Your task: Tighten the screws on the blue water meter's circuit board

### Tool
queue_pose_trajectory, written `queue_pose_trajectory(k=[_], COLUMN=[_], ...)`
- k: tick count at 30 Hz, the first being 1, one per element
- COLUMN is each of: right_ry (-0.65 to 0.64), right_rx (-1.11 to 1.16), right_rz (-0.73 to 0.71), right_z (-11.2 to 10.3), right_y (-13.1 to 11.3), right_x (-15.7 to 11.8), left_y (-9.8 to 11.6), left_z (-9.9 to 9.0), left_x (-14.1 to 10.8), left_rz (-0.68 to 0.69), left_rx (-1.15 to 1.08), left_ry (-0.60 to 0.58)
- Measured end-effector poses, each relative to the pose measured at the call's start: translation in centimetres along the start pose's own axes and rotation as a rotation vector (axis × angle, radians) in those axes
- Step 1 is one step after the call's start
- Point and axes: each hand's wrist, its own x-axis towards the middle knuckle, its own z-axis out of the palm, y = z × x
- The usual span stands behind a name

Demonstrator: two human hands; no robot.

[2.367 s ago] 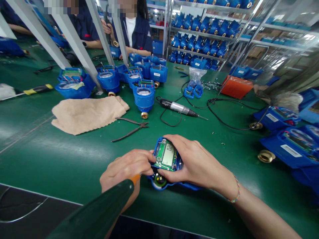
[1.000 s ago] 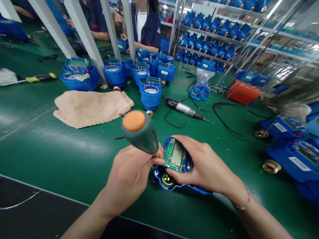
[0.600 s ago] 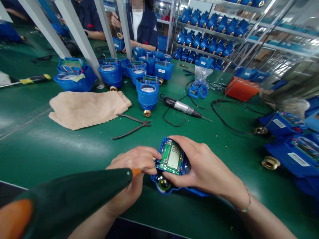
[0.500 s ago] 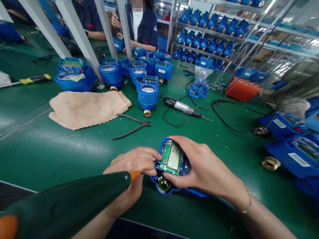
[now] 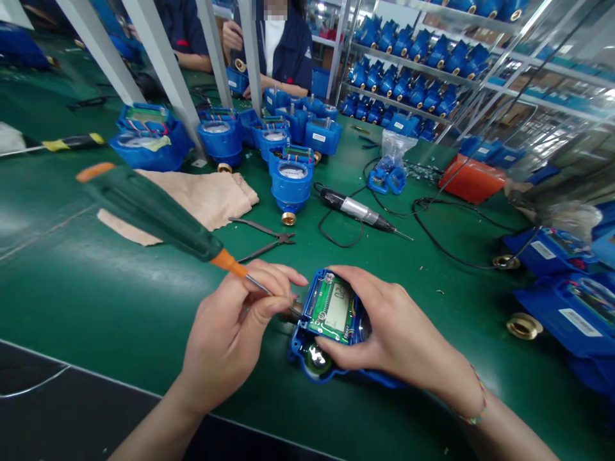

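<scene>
My left hand (image 5: 230, 326) pinches the metal shaft of a screwdriver (image 5: 168, 218) with a green and orange handle. The handle slants up and left, and the shaft's far end reaches the left edge of a blue water meter (image 5: 319, 378). Across the meter's right side, my right hand (image 5: 389, 320) is wrapped, thumb below and fingers above. A green circuit board with a small display (image 5: 337, 304) sits in the open top of the meter. Beside the thumb, a round glossy part shows in the housing. The exact spot of the screwdriver tip is hard to make out.
Diagonal cutters (image 5: 269, 237) and a tan cloth (image 5: 202, 198) lie beyond my left hand. An electric screwdriver (image 5: 360, 210) with its cable rests further back. More blue meters (image 5: 291, 182) stand behind and at right (image 5: 571, 314). Grey posts (image 5: 166, 83) rise at left; two co-workers sit opposite.
The screwdriver handle has swung from the lower left, near the camera, to pointing up and left. My left hand has turned with it. My right hand keeps hold of the meter.
</scene>
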Motion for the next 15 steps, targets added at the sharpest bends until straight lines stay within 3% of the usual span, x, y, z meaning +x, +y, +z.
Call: queue_pose_trajectory(k=[4,8,15], right_ry=[0.013,0.025,0.015], right_rx=[-0.003,-0.008,-0.025], right_rz=[-0.016,-0.039,-0.034], right_z=[0.17,0.36,0.43], right_y=[-0.21,-0.07,-0.14], right_x=[0.13,0.27,0.41], left_y=[0.84,1.18,0.46], left_z=[-1.00,-1.25,-1.06], left_x=[0.53,0.48,-0.05], left_rz=[-0.010,-0.016,-0.038], left_rx=[0.050,0.000,-0.069], left_ry=[-0.076,0.028,-0.024])
